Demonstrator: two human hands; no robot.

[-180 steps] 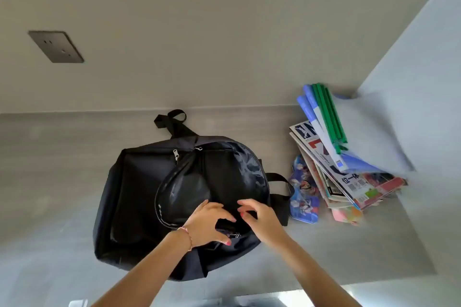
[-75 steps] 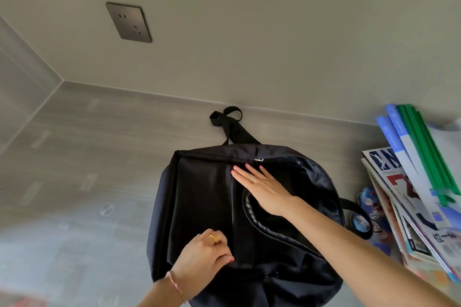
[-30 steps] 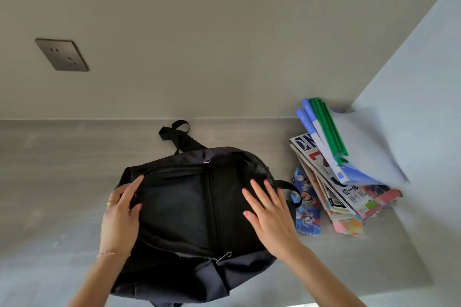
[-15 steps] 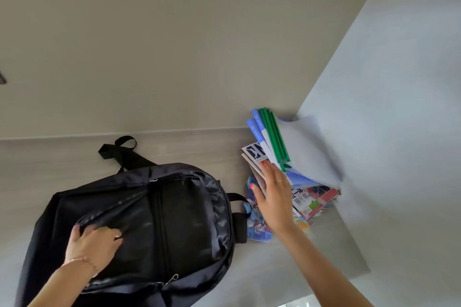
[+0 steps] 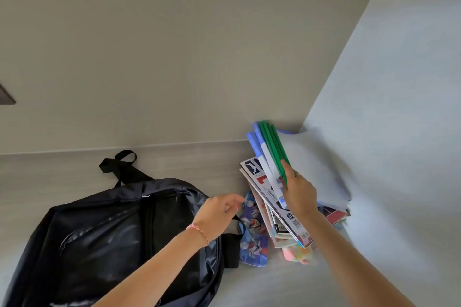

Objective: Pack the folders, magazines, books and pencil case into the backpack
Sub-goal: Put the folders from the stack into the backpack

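Note:
The black backpack lies flat at lower left, its main zip open and its carry loop pointing toward the wall. In the right corner is a slanted stack: green and blue folders on top, magazines under them, and books beneath. A blue illustrated pencil case lies between the backpack and the stack. My right hand clasps the near end of the folders, thumb on the green spine. My left hand hovers over the backpack's right edge, fingers loosely apart, holding nothing.
The grey tabletop ends at a beige back wall, and a pale side wall closes the right, boxing the stack into the corner. A dark wall socket shows at the left edge. A backpack strap lies against the pencil case.
My right hand slid up from the magazines onto the folders and closed on them. My left hand left the backpack's front and moved right toward the pencil case.

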